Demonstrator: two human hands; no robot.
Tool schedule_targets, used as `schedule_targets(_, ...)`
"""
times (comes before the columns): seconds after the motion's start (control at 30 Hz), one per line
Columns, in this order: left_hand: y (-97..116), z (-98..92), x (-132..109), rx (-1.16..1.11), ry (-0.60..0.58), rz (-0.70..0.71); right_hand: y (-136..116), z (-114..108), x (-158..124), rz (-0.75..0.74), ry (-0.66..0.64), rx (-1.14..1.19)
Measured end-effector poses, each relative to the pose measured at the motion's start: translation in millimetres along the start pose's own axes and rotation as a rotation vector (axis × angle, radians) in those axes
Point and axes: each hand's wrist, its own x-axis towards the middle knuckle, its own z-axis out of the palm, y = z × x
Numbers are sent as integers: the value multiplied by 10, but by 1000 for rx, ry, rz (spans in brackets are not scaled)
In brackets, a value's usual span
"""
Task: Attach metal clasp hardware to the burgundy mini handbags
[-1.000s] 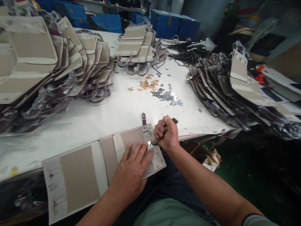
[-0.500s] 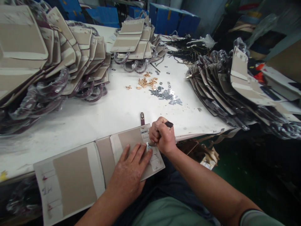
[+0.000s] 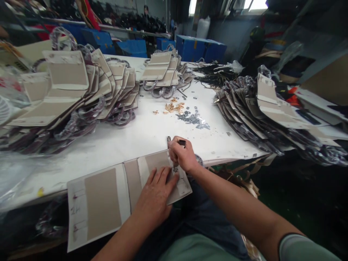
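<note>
The right hand has moved leftward over the panel, toward the clasp strap, its fingers clamped on a dark-handled tool. The left hand lies flat, fingers slightly apart, on the panel, which overhangs the worktop. A metal plate sits on the panel, its fastening undeterminable; unfitted plates lie beyond the panel.

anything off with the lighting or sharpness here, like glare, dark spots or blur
Head view: the top-right window is blown out to white; head view: the small metal plates glint on the white table; head view: the floor at lower right sinks into near-black; head view: the clear plastic at the left edge looks soft and smeared.
</note>
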Motion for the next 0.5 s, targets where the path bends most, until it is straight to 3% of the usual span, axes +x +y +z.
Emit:
schedule_targets(0.23, 10, -53, -9, -80, -14, -22, -50, 65, -143, -128, -189, -234)
schedule_targets(0.37, -16, -58, -15, -70, -14, -15, -8, -48, -169, -153, -168, -269)
schedule_targets(0.5, -41, -19, -36, -39, -17, -16, -9, -141, -161, -97, -68, -203)
